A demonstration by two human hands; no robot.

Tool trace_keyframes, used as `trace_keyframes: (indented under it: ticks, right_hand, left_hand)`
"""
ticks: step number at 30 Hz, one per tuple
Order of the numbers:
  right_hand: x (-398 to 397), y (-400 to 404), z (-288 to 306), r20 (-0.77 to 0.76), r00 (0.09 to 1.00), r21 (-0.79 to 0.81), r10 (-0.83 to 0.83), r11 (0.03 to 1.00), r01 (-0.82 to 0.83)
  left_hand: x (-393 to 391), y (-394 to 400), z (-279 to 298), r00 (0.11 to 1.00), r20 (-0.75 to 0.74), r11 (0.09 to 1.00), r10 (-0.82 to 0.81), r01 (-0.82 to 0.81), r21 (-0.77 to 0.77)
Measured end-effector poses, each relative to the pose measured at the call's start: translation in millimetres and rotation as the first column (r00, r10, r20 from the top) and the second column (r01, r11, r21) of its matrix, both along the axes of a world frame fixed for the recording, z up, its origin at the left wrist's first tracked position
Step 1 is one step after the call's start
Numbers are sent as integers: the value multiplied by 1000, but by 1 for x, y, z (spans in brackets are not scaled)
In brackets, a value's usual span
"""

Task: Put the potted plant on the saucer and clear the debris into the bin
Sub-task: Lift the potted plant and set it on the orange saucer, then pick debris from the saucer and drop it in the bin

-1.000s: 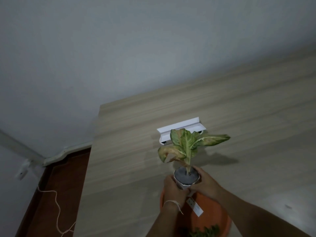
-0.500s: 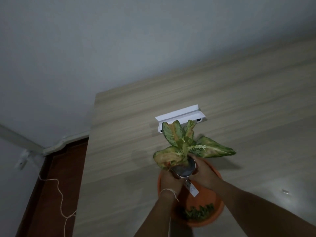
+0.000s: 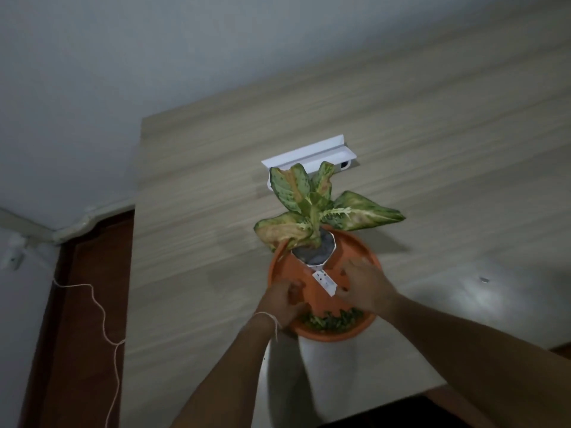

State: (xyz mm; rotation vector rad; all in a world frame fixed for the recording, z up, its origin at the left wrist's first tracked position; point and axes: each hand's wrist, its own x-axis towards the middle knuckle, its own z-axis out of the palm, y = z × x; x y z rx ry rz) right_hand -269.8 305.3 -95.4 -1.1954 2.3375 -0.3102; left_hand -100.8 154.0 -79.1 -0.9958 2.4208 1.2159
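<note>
The potted plant, a small white pot with green, yellow-blotched leaves, stands tilted away from me on the far part of the orange saucer. A white tag trails from the pot. Green leaf debris lies on the saucer's near side. My right hand hovers over the saucer just right of the tag, fingers apart, off the pot. My left hand sits at the saucer's near-left rim with its fingers curled; motion blur hides whether it grips the rim.
The saucer rests on a wooden table whose left edge drops to a dark floor with a white cord. A white bracket-like piece lies behind the plant. A blurred white shape stands below the saucer.
Both hands carried the pot down onto the saucer, then came off it. The view tilted down, so the saucer and debris show fully.
</note>
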Motion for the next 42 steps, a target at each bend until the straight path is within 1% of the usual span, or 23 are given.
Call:
trace_keyframes:
  ticks: [1, 2, 3, 4, 5, 7, 9, 13, 15, 20, 23, 27, 31, 34, 36, 39, 40, 42]
  right_hand:
    - [5, 3, 1, 42, 995, 47, 91, 995, -93]
    - [9, 5, 1, 89, 979, 81, 183, 978, -191]
    - [14, 4, 2, 116, 953, 115, 281, 949, -294]
    - [18, 4, 2, 124, 921, 131, 369, 914, -384]
    - [24, 2, 4, 124, 898, 152, 422, 886, -437]
    - [32, -2, 2, 113, 890, 184, 441, 871, -455]
    - [41, -7, 1, 89, 900, 203, 426, 877, -435]
    - [58, -16, -1, 67, 929, 226, 363, 902, -368]
    - [62, -20, -6, 73, 944, 244, 323, 912, -331]
    - [62, -21, -10, 121, 961, 299, 247, 914, -273]
    - [58, -16, -11, 138, 968, 288, 208, 927, -240]
    - [43, -8, -11, 121, 991, 106, 54, 992, -67]
    - [36, -7, 1, 171, 980, -2, -97, 995, 98]
    - [33, -6, 7, 218, 961, -55, -167, 982, 183]
    - [32, -6, 13, 242, 953, -92, -182, 973, 209]
    - [35, -8, 26, 268, 937, -175, -224, 945, 276]
    - [35, -8, 30, 286, 925, -204, -251, 927, 315]
    - [40, -7, 36, 334, 894, -243, -300, 889, 389]
  left_hand:
    - [-1, 1, 3, 987, 50, 988, -154, 156, -24]
    - [-3, 4, 6, 951, 103, 953, -291, 298, -53]
    - [-7, 8, 9, 909, 147, 912, -389, 403, -75]
    - [-10, 11, 8, 876, 182, 879, -446, 467, -95]
    - [-13, 13, 9, 852, 209, 854, -480, 508, -109]
    - [-16, 15, 6, 824, 253, 826, -507, 548, -129]
    - [-19, 18, 4, 809, 295, 814, -508, 563, -142]
    - [-24, 25, 2, 788, 330, 783, -519, 594, -186]
    - [-23, 25, 0, 794, 329, 783, -512, 588, -202]
    - [-21, 28, -4, 822, 300, 805, -484, 552, -215]
    - [-18, 28, -7, 865, 267, 856, -424, 479, -193]
    - [-17, 26, -5, 942, 186, 940, -281, 309, -145]
    - [-13, 22, -3, 988, 114, 987, -108, 119, -103]
    - [-9, 22, 5, 999, 37, 999, 14, -13, -46]
    - [-6, 20, 11, 994, 1, 994, 107, -107, -37]
    - [1, 11, 17, 985, -58, 984, 161, -165, -71]
    - [2, 10, 19, 983, -73, 979, 169, -176, -105]
    - [7, 10, 20, 968, -124, 964, 217, -233, -125]
